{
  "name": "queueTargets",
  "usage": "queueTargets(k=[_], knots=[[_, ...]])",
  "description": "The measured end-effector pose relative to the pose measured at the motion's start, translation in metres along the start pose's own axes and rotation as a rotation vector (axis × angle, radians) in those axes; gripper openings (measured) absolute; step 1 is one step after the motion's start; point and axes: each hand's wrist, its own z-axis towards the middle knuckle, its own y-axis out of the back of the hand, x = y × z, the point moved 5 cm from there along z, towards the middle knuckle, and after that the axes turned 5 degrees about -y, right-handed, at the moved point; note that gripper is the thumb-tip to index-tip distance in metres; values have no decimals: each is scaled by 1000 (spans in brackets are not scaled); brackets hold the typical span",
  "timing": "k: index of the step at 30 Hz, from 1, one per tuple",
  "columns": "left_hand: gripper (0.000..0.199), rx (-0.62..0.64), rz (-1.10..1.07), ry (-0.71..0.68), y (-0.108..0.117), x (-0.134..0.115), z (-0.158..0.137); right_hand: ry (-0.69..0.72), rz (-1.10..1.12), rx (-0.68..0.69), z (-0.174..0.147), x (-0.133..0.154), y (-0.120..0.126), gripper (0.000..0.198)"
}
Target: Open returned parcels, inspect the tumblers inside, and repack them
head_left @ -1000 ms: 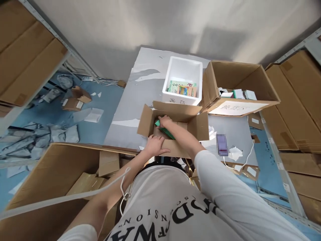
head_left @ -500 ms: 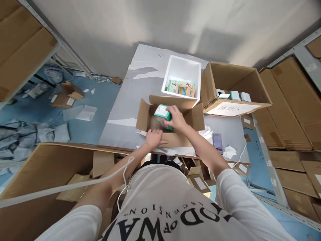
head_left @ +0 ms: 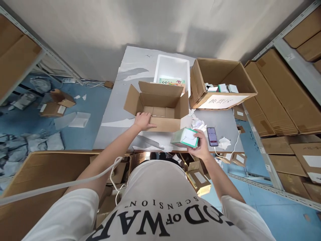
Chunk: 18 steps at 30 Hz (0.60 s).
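Note:
An open cardboard box [head_left: 167, 125] stands on the grey table with its flaps spread and its bottom panels showing. My left hand [head_left: 143, 121] grips its near wall towards the left corner, fingers over the edge and thumb along the front flap. In front of the box's right corner, my right hand [head_left: 200, 146] is closed around one end of a small green-and-white carton [head_left: 183, 138]. This carton lies tilted on its side, near the table's front edge, with a white end facing me. Part of my right fingers is hidden behind it.
Behind the box is a white foam bin [head_left: 173, 65] with colourful flat packs. A large labelled carton [head_left: 227, 100] holding small boxes is at right. Crumpled paper [head_left: 199, 124] and a phone [head_left: 212, 136] with a cable lie nearby. A big carton [head_left: 50, 180] stands lower left.
My right hand has lifted the small green carton out of the cardboard box and brought it right and towards me. My left hand stays on the box's near wall.

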Motion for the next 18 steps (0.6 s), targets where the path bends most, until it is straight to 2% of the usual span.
queueTargets(k=[3,6,9,11,12,13,15,16,18], knots=[[66,-80,-51,-36,5,-6,-7,-158,-9,156,-21,-23,-41,57],[48,-230,-145,-95,13,-23,-28,-251,-37,238,-23,-37,-74,53],[28,-379,-347,-140,8,-50,-68,-291,9,240,-19,-38,-90,51],[25,-364,-532,-153,-13,-66,-98,-347,83,201,-20,-37,-91,51],[28,-340,-625,-101,-28,-70,-112,-388,123,160,-21,-36,-90,51],[39,-341,-719,17,-44,-69,-125,-434,161,106,-24,-36,-88,50],[71,-291,-965,258,-78,-64,-146,-528,244,-17,-31,-37,-85,49],[84,-217,-1103,308,-94,-65,-151,-572,298,-69,-36,-37,-86,49],[98,-87,-1336,294,-113,-72,-154,-649,426,-121,-46,-38,-92,47]])
